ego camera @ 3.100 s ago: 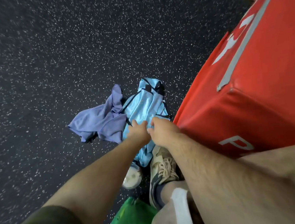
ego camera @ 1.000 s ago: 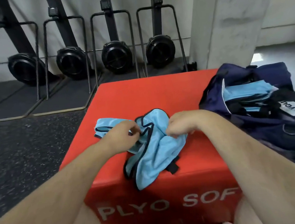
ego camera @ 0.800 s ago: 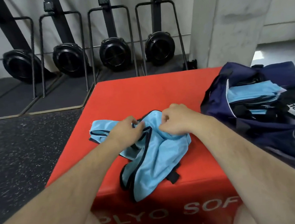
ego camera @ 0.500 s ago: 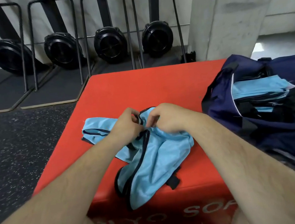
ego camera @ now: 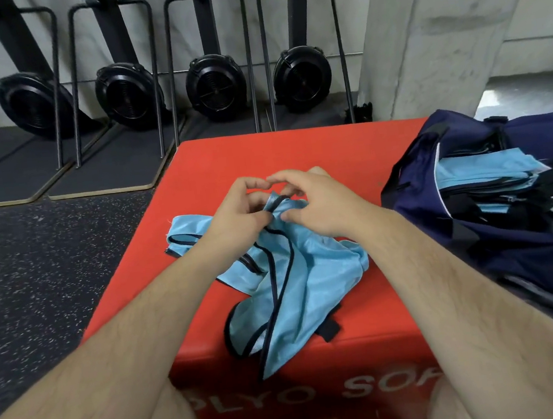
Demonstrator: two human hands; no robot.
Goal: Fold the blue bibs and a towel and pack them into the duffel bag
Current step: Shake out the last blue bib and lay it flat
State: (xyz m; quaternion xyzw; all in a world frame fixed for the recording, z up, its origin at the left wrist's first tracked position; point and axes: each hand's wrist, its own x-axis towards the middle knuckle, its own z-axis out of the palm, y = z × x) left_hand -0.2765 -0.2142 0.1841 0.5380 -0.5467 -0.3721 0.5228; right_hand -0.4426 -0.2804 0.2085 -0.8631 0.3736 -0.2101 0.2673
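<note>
A crumpled light blue bib (ego camera: pixel 297 282) with dark trim lies on the red plyo box (ego camera: pixel 296 152), one end hanging over the front edge. My left hand (ego camera: pixel 235 221) and my right hand (ego camera: pixel 315 201) meet at the bib's far end, and each pinches the trimmed edge between fingers and thumb. The navy duffel bag (ego camera: pixel 476 221) stands open on the box's right side. Inside it lies a stack of folded blue bibs (ego camera: pixel 484 172). No towel is in view.
Several black rowing machines (ego camera: pixel 215 82) stand upright against the far wall. A concrete pillar (ego camera: pixel 437 29) rises behind the bag. Dark speckled floor (ego camera: pixel 34 271) lies to the left of the box.
I lifted the bib from the floor onto the red box. Over the last second my hands have come together at its far edge and raised that edge slightly.
</note>
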